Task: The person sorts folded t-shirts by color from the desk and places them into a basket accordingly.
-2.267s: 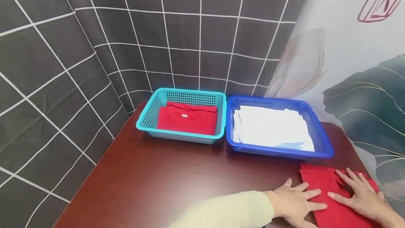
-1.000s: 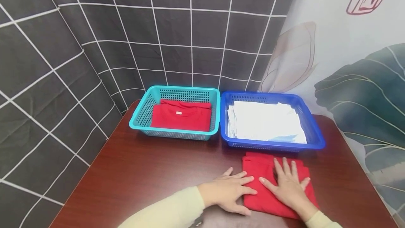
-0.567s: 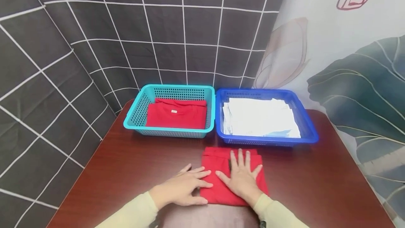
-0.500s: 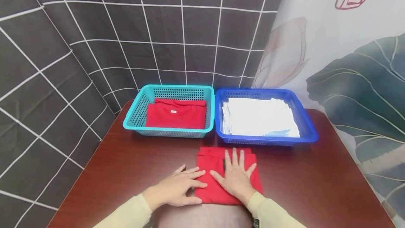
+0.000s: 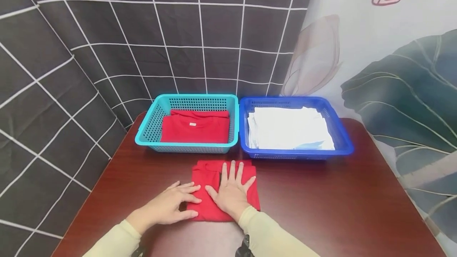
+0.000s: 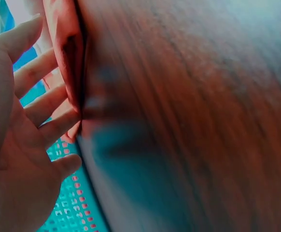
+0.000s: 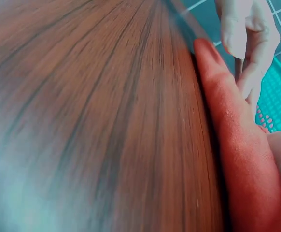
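Observation:
A folded red T-shirt (image 5: 208, 210) lies on the brown table, in front of the teal basket. Flat on its right half rests my right hand (image 5: 233, 191), fingers spread and pointing away from me. My left hand (image 5: 168, 205) touches its left edge with extended fingertips. In the left wrist view, the straight fingers (image 6: 46, 106) reach the side of the cloth. The right wrist view shows the shirt's thick front fold (image 7: 239, 140) low on the wood grain. A small dark patch shows near the right index finger.
At the back left, the teal basket (image 5: 185, 148) holds folded red shirts (image 5: 194, 130). Beside it on the right, the blue basket (image 5: 296, 154) contains a stack of white folded cloth (image 5: 289, 128). A dark gridded curtain (image 5: 178, 23) stands behind the table (image 5: 303, 197).
Both hands have slid the folded red T-shirt from the table's right side leftward to in front of the baskets. The head view has turned slightly to the right.

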Available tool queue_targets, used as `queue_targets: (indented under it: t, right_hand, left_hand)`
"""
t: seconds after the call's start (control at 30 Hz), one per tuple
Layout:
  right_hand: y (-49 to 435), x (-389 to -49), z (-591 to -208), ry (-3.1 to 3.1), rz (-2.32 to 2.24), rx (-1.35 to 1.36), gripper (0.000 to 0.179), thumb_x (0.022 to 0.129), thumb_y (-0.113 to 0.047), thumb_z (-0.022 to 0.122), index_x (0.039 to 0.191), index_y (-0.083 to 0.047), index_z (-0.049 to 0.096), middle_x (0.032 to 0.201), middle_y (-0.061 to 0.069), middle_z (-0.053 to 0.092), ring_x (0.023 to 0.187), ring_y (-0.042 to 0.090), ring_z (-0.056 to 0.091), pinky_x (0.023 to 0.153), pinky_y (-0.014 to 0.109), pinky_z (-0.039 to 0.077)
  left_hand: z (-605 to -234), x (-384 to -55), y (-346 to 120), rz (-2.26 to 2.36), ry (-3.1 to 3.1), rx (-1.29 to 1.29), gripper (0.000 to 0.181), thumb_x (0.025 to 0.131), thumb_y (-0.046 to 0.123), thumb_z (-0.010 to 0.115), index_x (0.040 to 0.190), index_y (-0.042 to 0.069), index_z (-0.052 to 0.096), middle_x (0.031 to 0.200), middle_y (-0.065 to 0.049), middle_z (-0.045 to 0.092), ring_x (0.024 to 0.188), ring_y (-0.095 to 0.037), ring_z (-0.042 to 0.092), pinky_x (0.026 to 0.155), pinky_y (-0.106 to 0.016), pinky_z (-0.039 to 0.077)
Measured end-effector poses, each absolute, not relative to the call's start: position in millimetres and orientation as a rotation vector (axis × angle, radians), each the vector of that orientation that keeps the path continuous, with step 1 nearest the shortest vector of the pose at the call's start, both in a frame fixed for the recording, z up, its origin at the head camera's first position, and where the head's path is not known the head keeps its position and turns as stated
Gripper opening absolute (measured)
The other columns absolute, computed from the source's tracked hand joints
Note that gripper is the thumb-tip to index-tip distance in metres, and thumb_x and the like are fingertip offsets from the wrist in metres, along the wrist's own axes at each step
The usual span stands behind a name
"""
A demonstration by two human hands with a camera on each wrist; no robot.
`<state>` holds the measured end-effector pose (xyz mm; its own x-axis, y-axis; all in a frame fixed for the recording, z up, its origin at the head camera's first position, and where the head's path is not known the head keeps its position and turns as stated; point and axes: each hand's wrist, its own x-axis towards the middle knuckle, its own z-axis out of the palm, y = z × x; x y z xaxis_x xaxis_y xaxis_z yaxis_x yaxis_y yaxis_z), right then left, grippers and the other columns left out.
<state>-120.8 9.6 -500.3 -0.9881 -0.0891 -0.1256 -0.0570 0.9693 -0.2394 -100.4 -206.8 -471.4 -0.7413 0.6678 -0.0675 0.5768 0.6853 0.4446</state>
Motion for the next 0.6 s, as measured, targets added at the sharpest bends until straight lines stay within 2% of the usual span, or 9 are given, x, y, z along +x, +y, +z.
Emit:
queue_targets:
  t: [0.3, 0.43, 0.6]
  right_hand:
    - [3.9, -125.7, -498.6, 2.973, -0.415, -0.112, 0.099, 0.081, -0.068, 0.055, 0.155, -0.015, 0.017, 0.160, 0.017, 0.008, 0.143, 0.044, -0.003, 0.096, 0.079, -0.007]
    - [13.6, -124.3, -492.7, 2.949, -0.638, -0.139, 0.096, 0.081, -0.063, 0.061, 0.154, -0.013, 0.023, 0.158, 0.019, 0.012, 0.143, 0.044, 0.001, 0.097, 0.079, -0.005]
    - [49.9, -117.7, -473.9, 2.895, -0.983, -0.238, 0.083, 0.084, -0.056, 0.063, 0.148, -0.010, 0.037, 0.155, 0.024, 0.021, 0.142, 0.045, 0.011, 0.101, 0.076, 0.012]
  left_hand:
    - [-469.0, -99.8, -208.7, 0.632, 2.699, 0.933, 0.047, 0.082, 0.055, 0.066, 0.119, 0.026, 0.070, 0.137, 0.001, 0.055, 0.133, -0.026, 0.044, 0.105, -0.065, 0.027]
    - [-464.1, -96.6, -201.6, 0.630, 2.737, 0.849, 0.043, 0.083, 0.048, 0.070, 0.117, 0.022, 0.070, 0.136, -0.004, 0.056, 0.128, -0.029, 0.048, 0.103, -0.061, 0.034]
    - [-456.3, -94.0, -189.7, 0.767, 2.896, 0.588, 0.045, 0.083, 0.038, 0.073, 0.120, 0.014, 0.068, 0.131, -0.011, 0.057, 0.121, -0.031, 0.052, 0.096, -0.053, 0.045]
